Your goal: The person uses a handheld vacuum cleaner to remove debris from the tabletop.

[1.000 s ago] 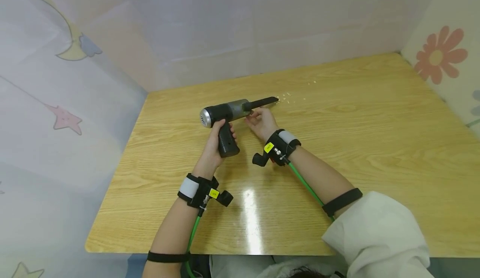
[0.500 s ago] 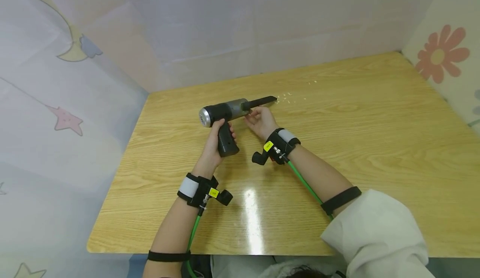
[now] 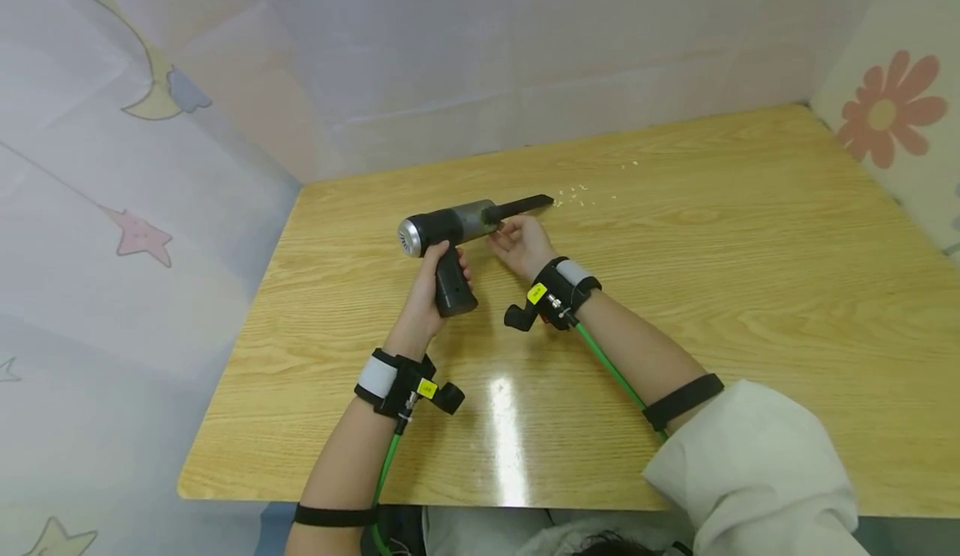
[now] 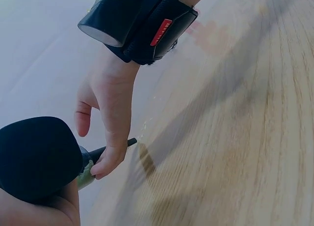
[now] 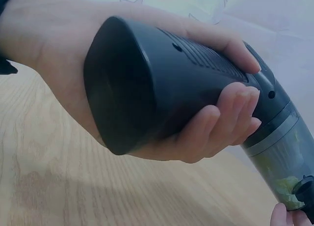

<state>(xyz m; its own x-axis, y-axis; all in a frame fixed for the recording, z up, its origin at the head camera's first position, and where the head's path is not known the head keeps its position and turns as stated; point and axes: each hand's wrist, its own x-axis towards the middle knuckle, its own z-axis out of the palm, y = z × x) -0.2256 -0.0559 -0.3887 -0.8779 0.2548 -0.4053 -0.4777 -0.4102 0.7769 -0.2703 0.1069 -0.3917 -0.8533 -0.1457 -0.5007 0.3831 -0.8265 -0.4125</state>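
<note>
A black handheld vacuum cleaner (image 3: 438, 224) with a grey see-through dust cup (image 3: 474, 219) is held above the table. My left hand (image 3: 429, 289) grips its handle (image 5: 186, 83), thumb along one side and fingers wrapped round the other. From the front of the cup a flat black nozzle (image 3: 525, 204) points right, its tip beside small pale crumbs (image 3: 573, 195). My right hand (image 3: 525, 246) touches the front underside of the cup with its fingertips (image 5: 279, 215), the thumb standing apart. Crumpled pale-green material (image 5: 289, 191) shows inside the cup.
The wood-grain table (image 3: 720, 272) stretches away to the right. A few more crumbs (image 3: 628, 165) lie farther back, near the pale cloth wall (image 3: 555, 47). Each wrist wears a strapped camera (image 3: 405, 381), with a green cable (image 3: 611, 368) running down the arm.
Both hands and the vacuum cleaner stay almost still, and the crumbs lie as before. The head view has shifted slightly.
</note>
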